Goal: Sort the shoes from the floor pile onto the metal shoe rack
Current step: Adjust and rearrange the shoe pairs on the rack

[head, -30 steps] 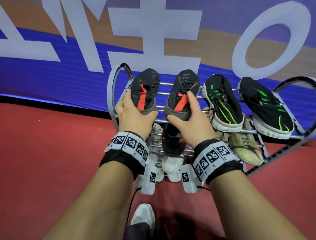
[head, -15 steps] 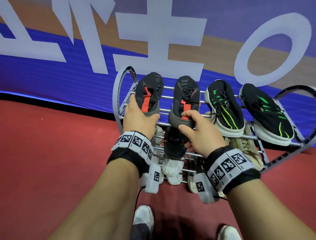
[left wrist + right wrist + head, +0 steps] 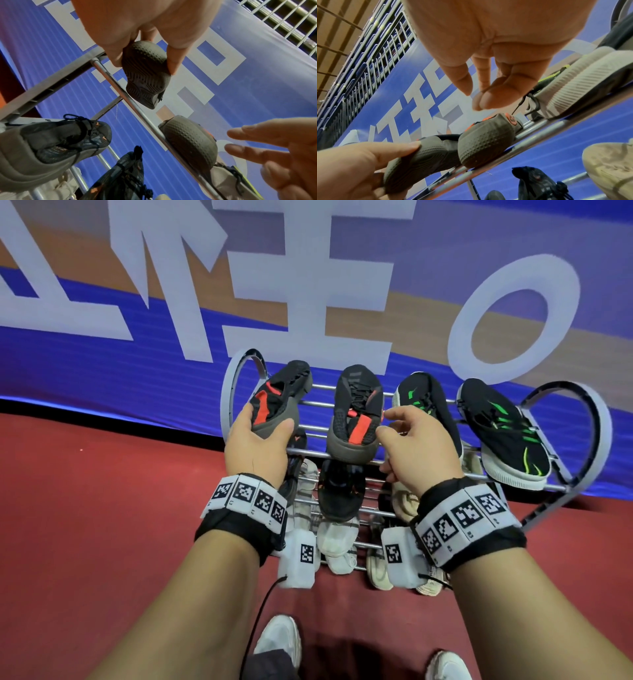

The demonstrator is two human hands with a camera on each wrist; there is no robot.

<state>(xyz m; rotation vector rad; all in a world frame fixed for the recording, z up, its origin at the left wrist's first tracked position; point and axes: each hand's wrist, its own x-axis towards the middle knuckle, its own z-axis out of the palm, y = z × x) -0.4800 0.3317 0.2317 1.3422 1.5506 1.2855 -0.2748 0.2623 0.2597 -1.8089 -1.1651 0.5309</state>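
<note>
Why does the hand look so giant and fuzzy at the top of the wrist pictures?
In both wrist views the hand sits right against a very wide lens, so it bulges and blurs; the shoe heel stays sharper. The head view bends the rack into curves.

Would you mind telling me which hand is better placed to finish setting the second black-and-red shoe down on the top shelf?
Left. The left hand grips that shoe by its heel, tilted above the top rails, while the right hand holds nothing.
</note>
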